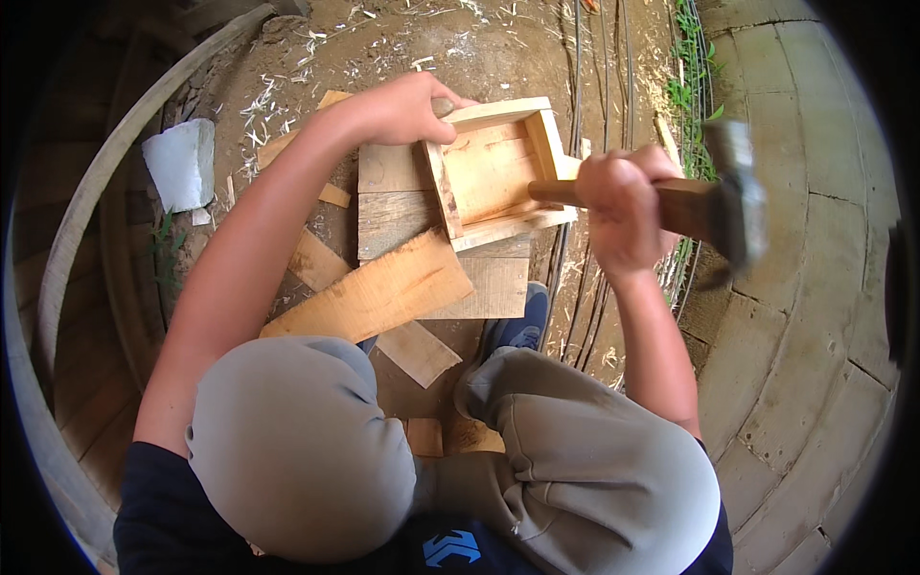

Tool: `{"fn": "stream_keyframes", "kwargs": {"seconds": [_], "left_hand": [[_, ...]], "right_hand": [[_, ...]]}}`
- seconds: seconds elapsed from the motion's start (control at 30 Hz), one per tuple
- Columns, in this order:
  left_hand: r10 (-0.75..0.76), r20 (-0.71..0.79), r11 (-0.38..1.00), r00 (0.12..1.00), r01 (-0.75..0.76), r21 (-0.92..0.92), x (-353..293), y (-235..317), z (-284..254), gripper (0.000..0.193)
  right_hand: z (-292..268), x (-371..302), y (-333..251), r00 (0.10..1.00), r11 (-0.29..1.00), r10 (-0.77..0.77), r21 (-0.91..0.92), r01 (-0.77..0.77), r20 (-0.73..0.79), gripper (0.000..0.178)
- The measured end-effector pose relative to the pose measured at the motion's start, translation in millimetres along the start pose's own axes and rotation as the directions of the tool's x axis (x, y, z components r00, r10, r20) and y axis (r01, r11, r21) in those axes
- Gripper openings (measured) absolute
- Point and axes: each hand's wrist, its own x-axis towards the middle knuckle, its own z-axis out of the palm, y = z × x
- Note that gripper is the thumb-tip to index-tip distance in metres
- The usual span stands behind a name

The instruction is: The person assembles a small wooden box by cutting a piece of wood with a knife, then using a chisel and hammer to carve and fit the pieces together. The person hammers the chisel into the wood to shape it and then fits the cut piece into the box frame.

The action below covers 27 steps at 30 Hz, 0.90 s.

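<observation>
My left hand (402, 107) grips the far left corner of a small open wooden box frame (494, 168), holding it steady on a stack of flat boards (402, 206). My right hand (623, 206) is closed around the wooden handle of a hammer (714, 206). The hammer's metal head (740, 187) is blurred and points right, away from the box. The handle's butt end reaches the right side of the frame. I am crouched, with both grey-trousered knees (297, 441) low in view.
Loose planks (379, 292) and offcuts lie on the dirt ground among wood shavings. A white block (180, 163) sits at the left beside a curved wooden rim (105, 172). Stone paving (815, 240) and thin metal rods (585, 278) run along the right. My blue shoe (517, 326) rests by the boards.
</observation>
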Motion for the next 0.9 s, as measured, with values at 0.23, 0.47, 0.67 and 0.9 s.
{"fn": "stream_keyframes", "kwargs": {"seconds": [0.23, 0.47, 0.67, 0.9], "left_hand": [[0.050, 0.005, 0.998, 0.999, -0.050, 0.042, -2.9, 0.1, 4.6, 0.062], [-0.016, 0.044, 1.000, 0.999, 0.017, -0.010, -0.4, 0.1, 5.4, 0.058], [0.055, -0.004, 0.998, 0.998, -0.055, -0.044, 2.0, -11.1, 13.2, 0.057], [0.062, -0.013, 0.998, 0.998, -0.062, 0.009, 15.1, -22.5, 19.2, 0.057]], "right_hand": [[12.2, 6.0, 14.4, 0.995, 0.996, -0.093, -0.012, 0.092, -0.025, 0.030], [8.1, 10.2, 21.9, 0.991, 0.992, -0.127, 0.012, 0.127, -0.046, 0.025], [25.4, 14.6, 23.7, 0.988, 0.983, -0.132, -0.137, 0.120, -0.082, 0.035], [12.5, 16.4, 35.9, 0.980, 0.967, -0.186, -0.191, 0.170, -0.071, 0.033]]}}
